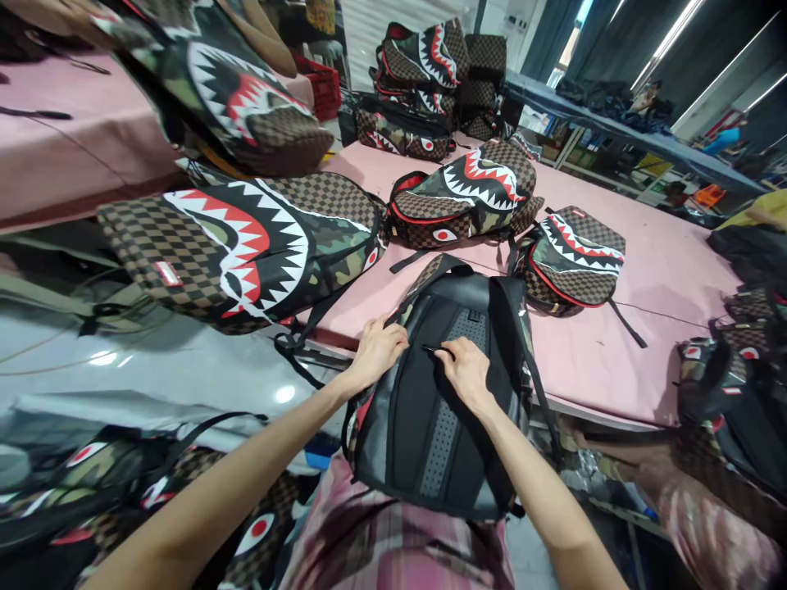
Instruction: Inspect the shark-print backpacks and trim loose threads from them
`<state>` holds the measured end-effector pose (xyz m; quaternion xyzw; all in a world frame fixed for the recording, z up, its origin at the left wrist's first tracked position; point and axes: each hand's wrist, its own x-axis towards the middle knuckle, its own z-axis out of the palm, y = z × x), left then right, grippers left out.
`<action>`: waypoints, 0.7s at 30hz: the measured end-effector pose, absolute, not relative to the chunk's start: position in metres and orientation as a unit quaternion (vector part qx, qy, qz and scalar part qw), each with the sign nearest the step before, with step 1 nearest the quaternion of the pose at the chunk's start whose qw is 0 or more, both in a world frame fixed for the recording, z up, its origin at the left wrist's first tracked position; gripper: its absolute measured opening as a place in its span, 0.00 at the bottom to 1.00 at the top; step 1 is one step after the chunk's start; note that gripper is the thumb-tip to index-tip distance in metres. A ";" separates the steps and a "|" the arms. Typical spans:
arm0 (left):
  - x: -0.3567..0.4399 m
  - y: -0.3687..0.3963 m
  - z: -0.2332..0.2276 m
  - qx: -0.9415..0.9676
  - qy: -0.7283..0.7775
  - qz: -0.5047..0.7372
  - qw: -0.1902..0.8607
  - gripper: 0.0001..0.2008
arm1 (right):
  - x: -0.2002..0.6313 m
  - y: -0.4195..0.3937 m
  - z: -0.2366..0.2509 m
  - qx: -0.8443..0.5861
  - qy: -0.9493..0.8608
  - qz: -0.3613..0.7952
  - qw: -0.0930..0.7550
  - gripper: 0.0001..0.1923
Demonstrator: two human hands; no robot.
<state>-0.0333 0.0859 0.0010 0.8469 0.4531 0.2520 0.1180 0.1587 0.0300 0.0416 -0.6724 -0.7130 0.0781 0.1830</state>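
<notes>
A backpack [399, 418] leans against the pink table's edge over my lap, its black padded back and perforated middle strip facing me. My left hand [378, 352] is closed on the backpack's left side, near the upper shoulder strap. Over the middle of the back panel, my right hand [466, 370] pinches a small dark piece [429, 349]; its kind I cannot make out. Black shoulder straps [513, 307] hang at the backpack's top and right side. Its front is turned away and mostly hidden.
On the pink table [670, 295] lie several shark-mouth checkered backpacks, including a large one [332, 205] at left and a smaller one [581, 238] at right. More are stacked behind [424, 90]. Another person's arm [264, 37] is beside a raised backpack [246, 98]. Bags lie at lower left.
</notes>
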 end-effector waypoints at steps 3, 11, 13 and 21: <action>-0.033 0.086 0.000 0.846 0.448 0.259 0.129 0.11 | 0.143 0.039 0.043 -0.656 -0.747 0.033 0.107 0.11; -0.033 0.084 -0.006 0.855 0.437 0.263 0.096 0.12 | 0.128 0.048 0.055 -0.609 -0.793 -0.007 0.023 0.10; -0.033 0.083 -0.007 0.856 0.441 0.258 0.079 0.12 | 0.126 0.049 0.054 -0.609 -0.793 -0.007 0.021 0.10; -0.032 0.085 -0.009 0.855 0.448 0.243 0.092 0.12 | 0.135 0.052 0.044 -0.645 -0.758 0.075 0.057 0.10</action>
